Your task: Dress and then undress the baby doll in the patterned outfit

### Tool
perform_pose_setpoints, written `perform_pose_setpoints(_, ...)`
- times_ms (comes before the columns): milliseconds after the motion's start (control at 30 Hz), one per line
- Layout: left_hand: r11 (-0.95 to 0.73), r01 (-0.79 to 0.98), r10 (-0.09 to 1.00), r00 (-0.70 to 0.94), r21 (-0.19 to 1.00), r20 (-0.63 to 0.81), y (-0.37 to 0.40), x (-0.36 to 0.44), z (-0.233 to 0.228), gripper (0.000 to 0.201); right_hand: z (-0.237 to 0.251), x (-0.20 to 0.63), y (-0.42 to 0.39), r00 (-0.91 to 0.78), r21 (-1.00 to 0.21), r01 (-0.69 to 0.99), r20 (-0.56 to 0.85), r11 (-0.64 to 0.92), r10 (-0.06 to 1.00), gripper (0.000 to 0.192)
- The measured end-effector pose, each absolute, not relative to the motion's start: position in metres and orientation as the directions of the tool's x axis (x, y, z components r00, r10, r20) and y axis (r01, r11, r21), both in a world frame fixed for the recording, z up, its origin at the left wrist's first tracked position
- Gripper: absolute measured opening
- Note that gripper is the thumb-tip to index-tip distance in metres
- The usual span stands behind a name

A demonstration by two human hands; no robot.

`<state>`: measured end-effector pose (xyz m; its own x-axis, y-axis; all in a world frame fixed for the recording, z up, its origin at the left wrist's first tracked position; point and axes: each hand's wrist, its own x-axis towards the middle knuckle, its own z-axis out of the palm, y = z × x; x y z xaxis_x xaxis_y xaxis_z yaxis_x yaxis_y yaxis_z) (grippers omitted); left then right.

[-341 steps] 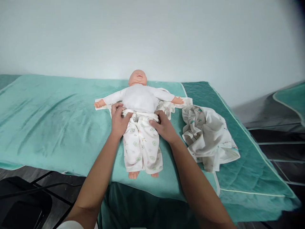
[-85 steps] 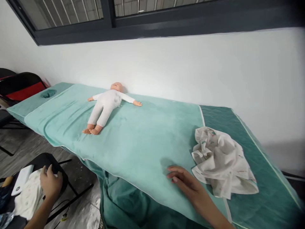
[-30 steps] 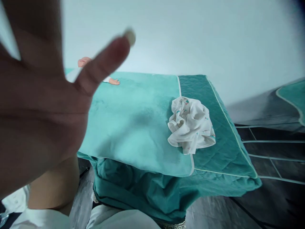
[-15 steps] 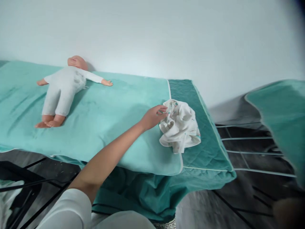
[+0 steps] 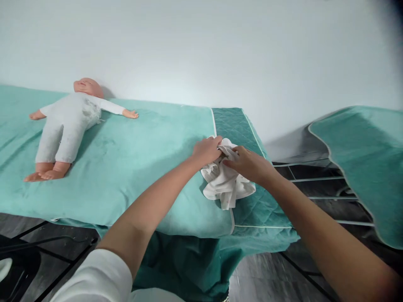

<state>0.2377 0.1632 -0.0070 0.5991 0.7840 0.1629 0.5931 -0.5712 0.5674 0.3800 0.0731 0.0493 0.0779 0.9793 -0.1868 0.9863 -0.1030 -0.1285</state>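
A crumpled white baby garment (image 5: 220, 184) with small coloured prints lies bunched near the right end of the bed, across the edge of the light green sheet (image 5: 151, 167). My left hand (image 5: 208, 150) has its fingers closed on the upper left of the cloth. From the right, my right hand (image 5: 252, 164) pinches the cloth's upper part between thumb and fingers. The garment's exact kind cannot be made out from its folds. Its lower edge still rests on the bed.
A baby doll (image 5: 67, 121) in a white body suit lies on its back at the left. Dark green quilted cover (image 5: 261, 209) shows at the bed's right end. Beyond it, a metal rack (image 5: 324, 197) carries a hanging green cloth (image 5: 371, 167). A white wall (image 5: 189, 50) runs behind.
My right hand has come in from the right and taken hold of the garment. My left hand has closed on it. The view has shifted slightly right.
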Motion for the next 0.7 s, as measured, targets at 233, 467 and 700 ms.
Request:
perform_pose_setpoints(233, -0.623, 0.498, 0.776, 0.494, 0.604, 0.393, 0.164, 0.211, 0.041, 0.007, 0.107, 0.396, 0.074, 0.145, -0.178, 0.971, -0.090, -0.159, 0.985, 0.031)
perform_pose_setpoints(467, -0.601, 0.370, 0.799, 0.318, 0.709, 0.511, 0.163, 0.178, 0.109, 0.021, 0.179, 0.367, 0.066, 0.127, -0.223, 0.974, 0.393, -0.040, 0.911, 0.023)
perform_pose_setpoints(700, -0.460, 0.357, 0.886, 0.131, 0.813, 0.444, 0.170, 0.155, 0.130, 0.015, 0.111, 0.288, 0.040, -0.348, 0.101, 0.926, 0.608, 0.365, 0.714, 0.037)
